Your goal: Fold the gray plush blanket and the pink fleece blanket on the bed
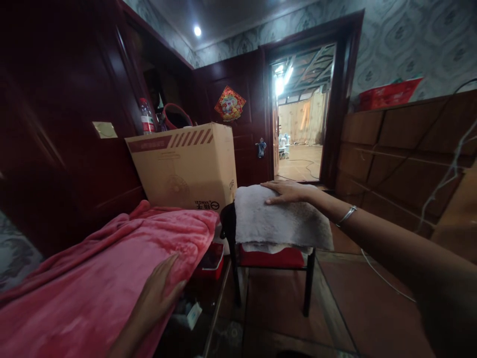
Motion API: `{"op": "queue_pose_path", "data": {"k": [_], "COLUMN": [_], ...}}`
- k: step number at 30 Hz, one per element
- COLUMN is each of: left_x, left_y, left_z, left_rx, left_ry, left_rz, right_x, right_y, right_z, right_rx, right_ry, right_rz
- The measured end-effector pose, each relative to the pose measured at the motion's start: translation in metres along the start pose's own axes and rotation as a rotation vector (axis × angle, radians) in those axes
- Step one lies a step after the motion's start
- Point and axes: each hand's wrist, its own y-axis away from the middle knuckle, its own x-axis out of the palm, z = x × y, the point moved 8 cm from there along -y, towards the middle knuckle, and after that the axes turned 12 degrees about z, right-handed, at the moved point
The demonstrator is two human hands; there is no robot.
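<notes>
My right hand [285,191] lies flat with outstretched fingers on a pale grey, plush cloth [276,221]. That cloth is draped over a chair with a red seat [274,257] and dark legs; its front edge hangs down over part of the seat. On the left, a pink fleece blanket [104,268] is spread over a raised surface that it hides. My left hand [162,286] rests on the blanket near its right edge, fingers extended, holding nothing. A silver bracelet [346,216] circles my right wrist.
A large cardboard box [182,169] stands behind the blanket, with a bottle [146,117] on top. A red container [212,263] sits low between blanket and chair. Wooden drawers [402,144] line the right, a red basket [389,93] above. A white cable [387,278] crosses the tiled floor.
</notes>
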Motion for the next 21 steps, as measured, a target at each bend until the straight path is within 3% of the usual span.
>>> {"op": "queue_pose_path", "data": {"k": [8,11,14,16,18,21], "left_x": [-0.031,-0.045,-0.054,-0.057,-0.057,-0.06], "left_y": [0.056,0.078,0.107,0.131,0.157,0.202], "left_z": [0.052,0.069,0.079,0.084,0.088,0.091], "left_rx": [-0.143,-0.205,-0.269,-0.348,-0.452,-0.619], "left_ry": [-0.008,-0.023,-0.065,-0.109,-0.156,-0.238], "left_rz": [-0.094,-0.115,-0.107,-0.083,-0.044,-0.004], "right_x": [0.0,-0.011,-0.022,-0.012,0.016,0.084], "right_y": [-0.006,-0.006,-0.003,-0.003,-0.007,-0.017], "right_z": [-0.008,0.011,0.067,0.114,0.164,0.239], "right_rx": [0.103,0.094,-0.06,-0.203,-0.356,-0.581], "right_ry": [0.068,0.1,0.069,-0.01,-0.111,-0.255], "right_rz": [0.005,-0.136,-0.346,-0.382,-0.306,-0.125]}}
